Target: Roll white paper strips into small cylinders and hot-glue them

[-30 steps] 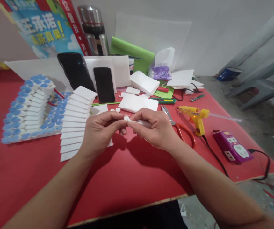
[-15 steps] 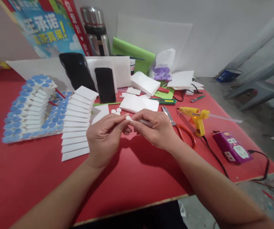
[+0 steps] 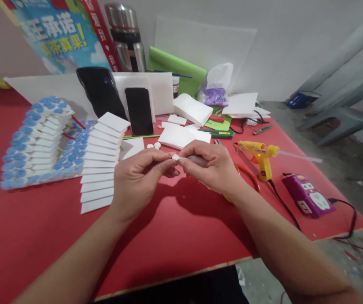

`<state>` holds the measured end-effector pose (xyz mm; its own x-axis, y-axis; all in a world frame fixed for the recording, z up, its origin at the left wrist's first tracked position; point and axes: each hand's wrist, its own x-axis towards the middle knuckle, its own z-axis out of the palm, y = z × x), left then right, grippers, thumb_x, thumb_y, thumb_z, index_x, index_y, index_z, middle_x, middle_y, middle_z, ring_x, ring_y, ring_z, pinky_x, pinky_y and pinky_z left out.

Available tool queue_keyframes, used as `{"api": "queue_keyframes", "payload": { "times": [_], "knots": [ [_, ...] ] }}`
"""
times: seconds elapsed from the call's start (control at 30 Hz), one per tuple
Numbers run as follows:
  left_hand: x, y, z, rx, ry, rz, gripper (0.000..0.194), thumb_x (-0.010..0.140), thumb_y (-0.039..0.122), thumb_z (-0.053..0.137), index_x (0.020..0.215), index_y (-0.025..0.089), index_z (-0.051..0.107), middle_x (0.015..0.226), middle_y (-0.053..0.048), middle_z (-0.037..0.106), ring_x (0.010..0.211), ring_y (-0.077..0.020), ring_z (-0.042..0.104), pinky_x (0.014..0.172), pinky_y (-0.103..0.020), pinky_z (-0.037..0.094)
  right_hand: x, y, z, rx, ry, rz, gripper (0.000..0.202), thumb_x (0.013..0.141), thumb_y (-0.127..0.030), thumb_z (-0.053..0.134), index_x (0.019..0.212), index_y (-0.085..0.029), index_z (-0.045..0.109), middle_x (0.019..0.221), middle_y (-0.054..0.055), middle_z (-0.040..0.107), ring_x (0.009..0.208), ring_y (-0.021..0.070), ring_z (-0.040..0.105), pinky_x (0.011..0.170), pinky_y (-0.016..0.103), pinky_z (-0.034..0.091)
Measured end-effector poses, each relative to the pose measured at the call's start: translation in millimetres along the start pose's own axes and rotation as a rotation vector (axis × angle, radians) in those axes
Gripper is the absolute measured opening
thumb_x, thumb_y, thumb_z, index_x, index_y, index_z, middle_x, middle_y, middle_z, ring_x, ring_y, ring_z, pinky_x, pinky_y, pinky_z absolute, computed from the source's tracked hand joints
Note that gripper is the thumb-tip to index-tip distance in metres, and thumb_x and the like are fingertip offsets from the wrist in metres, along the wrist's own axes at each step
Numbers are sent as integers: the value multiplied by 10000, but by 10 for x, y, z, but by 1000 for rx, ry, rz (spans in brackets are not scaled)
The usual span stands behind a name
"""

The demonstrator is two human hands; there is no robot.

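Observation:
Between the fingertips of both hands, above the red table, is a small white rolled piece (image 3: 175, 157). My left hand (image 3: 136, 179) pinches it from the left with thumb and forefinger. My right hand (image 3: 209, 165) closes on its other side, and a thin pale strip partly shows under the right fingers. Just beyond the left fingers lie small round white pieces (image 3: 157, 145), partly hidden. A fanned row of white panels (image 3: 97, 177) stands to the left, beside a model covered with blue and white discs (image 3: 18, 164).
Orange-handled scissors (image 3: 247, 177) lie partly behind my right hand. Farther right are a yellow glue gun (image 3: 259, 156) with its cord and a purple power strip (image 3: 308, 195). A phone (image 3: 139, 110), white board stacks (image 3: 183, 136) and a steel thermos (image 3: 126, 38) stand behind.
Both hands have shifted slightly, carrying the white piece a little to the right. The right hand now covers more of the scissors. The view has tilted a little.

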<state>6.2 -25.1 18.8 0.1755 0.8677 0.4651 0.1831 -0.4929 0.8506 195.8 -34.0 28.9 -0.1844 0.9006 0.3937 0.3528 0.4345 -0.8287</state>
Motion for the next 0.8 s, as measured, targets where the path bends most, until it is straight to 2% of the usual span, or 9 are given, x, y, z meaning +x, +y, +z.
{"api": "queue_keyframes", "payload": {
  "times": [0.1, 0.17, 0.37, 0.47, 0.6, 0.63, 0.7, 0.8],
  "knots": [
    [78, 13, -64, -204, -122, -218, 54, 849, 237, 819, 893, 206, 827, 799, -23, 794, 633, -198, 769, 641, -315, 674, 7, 2, -62, 20, -61, -6, 114, 916, -252, 680, 829, -179, 694, 606, -45, 555, 535, 91, 434, 539, 241, 383],
    [107, 13, -78, -254, -165, -261, 126, 836, 268, 830, 945, 207, 848, 852, -45, 810, 644, -219, 778, 651, -352, 692, 12, 9, -68, 42, -70, -12, 125, 923, -267, 675, 834, -181, 689, 603, -47, 546, 534, 92, 425, 547, 245, 392],
    [72, 45, -28, -170, -87, -198, 102, 847, 259, 816, 938, 238, 857, 799, -25, 801, 665, -193, 770, 658, -304, 690, 26, 38, -11, 29, -26, 63, 135, 923, -284, 678, 845, -174, 681, 696, -12, 673, 593, 107, 548, 571, 233, 429],
    [47, 56, -8, -137, -55, -180, 88, 840, 247, 821, 922, 239, 853, 798, -20, 798, 672, -185, 765, 667, -292, 681, 11, 43, 15, -30, 5, 34, 162, 926, -304, 677, 823, -179, 675, 656, -22, 656, 565, 102, 536, 534, 226, 390],
    [48, 22, -8, -130, -52, -161, 57, 846, 223, 810, 894, 224, 840, 751, -11, 779, 639, -168, 740, 653, -278, 653, -19, 4, 47, -146, 57, -58, 115, 903, -232, 662, 799, -182, 666, 599, -36, 597, 523, 95, 485, 536, 237, 369],
    [54, 10, -13, -121, -60, -148, 59, 856, 216, 797, 900, 224, 836, 726, -7, 768, 626, -162, 729, 648, -274, 642, -18, -11, 46, -124, 54, -31, 119, 898, -235, 668, 791, -184, 661, 597, -33, 594, 522, 100, 495, 543, 241, 382],
    [71, -13, -32, -80, -74, -117, 71, 878, 210, 770, 916, 226, 828, 686, 0, 745, 600, -153, 700, 627, -269, 612, 6, -30, 22, 67, -1, 128, 171, 912, -320, 686, 808, -190, 649, 636, -7, 638, 546, 129, 571, 563, 256, 445],
    [98, -30, -67, 1, -76, -75, 91, 900, 230, 744, 949, 243, 819, 698, -3, 736, 572, -144, 655, 587, -270, 563, 83, -1, -48, 615, -193, 481, 384, 966, -573, 603, 975, -190, 638, 800, 78, 750, 663, 224, 721, 646, 348, 581]
  ]
}}
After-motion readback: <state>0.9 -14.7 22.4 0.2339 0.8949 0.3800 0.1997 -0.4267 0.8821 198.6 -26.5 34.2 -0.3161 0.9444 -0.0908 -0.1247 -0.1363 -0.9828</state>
